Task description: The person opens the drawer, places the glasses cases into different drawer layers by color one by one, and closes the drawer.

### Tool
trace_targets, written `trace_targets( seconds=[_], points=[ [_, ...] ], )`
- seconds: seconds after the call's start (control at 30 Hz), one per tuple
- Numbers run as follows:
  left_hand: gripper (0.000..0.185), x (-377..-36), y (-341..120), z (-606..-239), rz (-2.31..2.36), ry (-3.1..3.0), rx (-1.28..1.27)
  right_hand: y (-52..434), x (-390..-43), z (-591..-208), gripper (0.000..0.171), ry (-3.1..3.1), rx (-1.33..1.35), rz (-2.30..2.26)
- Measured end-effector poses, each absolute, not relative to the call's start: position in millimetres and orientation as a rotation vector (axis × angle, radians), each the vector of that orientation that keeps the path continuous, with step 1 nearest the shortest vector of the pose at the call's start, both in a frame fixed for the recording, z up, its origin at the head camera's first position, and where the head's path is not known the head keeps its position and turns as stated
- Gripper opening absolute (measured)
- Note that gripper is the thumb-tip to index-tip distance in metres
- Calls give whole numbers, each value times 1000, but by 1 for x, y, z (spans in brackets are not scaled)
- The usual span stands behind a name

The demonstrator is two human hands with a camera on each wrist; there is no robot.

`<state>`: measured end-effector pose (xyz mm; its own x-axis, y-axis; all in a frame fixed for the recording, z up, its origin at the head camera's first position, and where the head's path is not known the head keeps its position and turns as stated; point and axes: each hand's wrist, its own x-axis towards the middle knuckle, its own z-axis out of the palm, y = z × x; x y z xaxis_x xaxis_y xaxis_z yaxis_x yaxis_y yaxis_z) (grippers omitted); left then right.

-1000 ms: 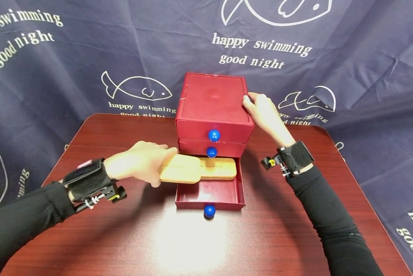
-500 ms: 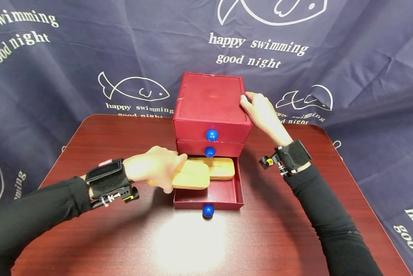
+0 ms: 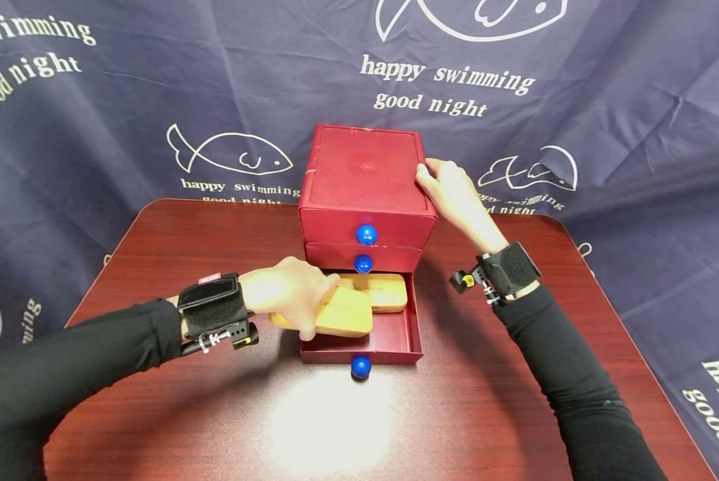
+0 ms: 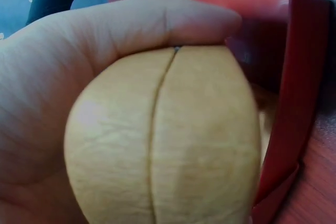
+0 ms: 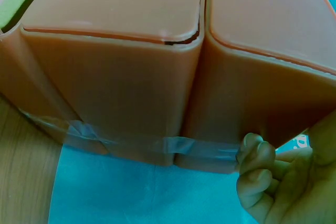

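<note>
My left hand [image 3: 293, 287] grips a yellow glasses case [image 3: 346, 317] from above, thumb on the near side. The case lies tilted over the left part of the pulled-out bottom drawer [image 3: 392, 359], its left end sticking out past the drawer wall. In the left wrist view, the end of the held case [image 4: 205, 129] shows its lid seam. A second yellow glasses case [image 3: 389, 292] lies at the back of the drawer, partly covered by the first. My right hand [image 3: 452, 190] holds the right edge of the red drawer cabinet [image 3: 365, 167], fingers curled at its back edge in the right wrist view.
Two upper drawers with blue knobs [image 3: 366, 234] are closed. Another blue knob [image 3: 361, 367] sticks out from the bottom drawer's front. The cabinet stands on a reddish wooden table [image 3: 215, 427], with a dark blue printed curtain [image 3: 245, 80] behind.
My left hand has moved right and slightly toward me, carrying the glasses case from the drawer's left side further over it. The right hand stays on the cabinet; the head view has shifted slightly.
</note>
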<state>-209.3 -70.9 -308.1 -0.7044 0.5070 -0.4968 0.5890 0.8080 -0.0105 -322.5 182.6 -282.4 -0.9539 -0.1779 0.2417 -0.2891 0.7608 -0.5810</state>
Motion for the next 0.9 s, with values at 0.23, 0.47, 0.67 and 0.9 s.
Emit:
trace_targets(
  seconds=[0.23, 0.47, 0.67, 0.9],
  points=[
    [54, -210, -64, -305, -294, 2535, 842, 183, -322, -281, 32, -2787, 362, 958],
    [45, -209, -58, -304, -305, 2529, 857, 183, -322, -281, 31, -2782, 371, 941],
    [42, -210, -55, -306, -317, 2494, 853, 183, -321, -283, 32, -2781, 379, 952],
    [46, -211, -50, -310, -330, 2489, 874, 183, -322, -284, 33, -2781, 377, 953]
  ],
)
